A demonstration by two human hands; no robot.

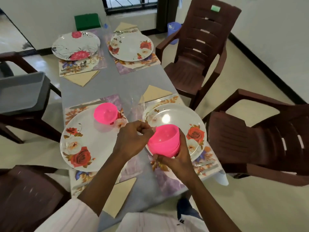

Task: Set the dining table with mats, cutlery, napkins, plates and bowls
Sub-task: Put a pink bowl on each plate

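Head view: grey table [115, 82] runs away from the camera, with four places laid.
Tub: grey tub [20, 92] sits on a brown chair at the left edge.
Far-left place: far-left plate [76, 46], pink-flowered, lies on a floral mat. A spoon [82, 64] lies just beside its near rim, and the far-left napkin [82, 77], tan and folded, lies nearer still.
Near-left place: near-left plate [90, 139], rose-patterned, lies on its mat. A pink bowl [105, 113] rests mouth up on the plate's far part. A knife [85, 104] lies on the mat just beyond the plate. The near napkin [120, 196] lies at the table's near edge.
Left hand: left hand [132, 139] has its fingers curled, and its fingertips pinch the left rim of the stack's top bowl.
Stack: stack [164, 141] of nested pink bowls is mouth up, off the table, between both hands and over the near part of the near-right plate.
Right hand: right hand [177, 159] grasps the stack from below, with fingers wrapped round its base.
Near-right place: near-right plate [173, 116], rose-patterned, lies on its mat. Cutlery [205, 166] lies on the mat near the table's right edge. The mid napkin [155, 93] lies just beyond the plate.
Far-right place: far-right plate [132, 47] lies on its mat, with the far napkin [125, 26] beyond it.
Chairs: two brown chairs [197, 47] stand at the table's right side.
Basket: blue basket [173, 30] stands on the floor beyond the farther chair.
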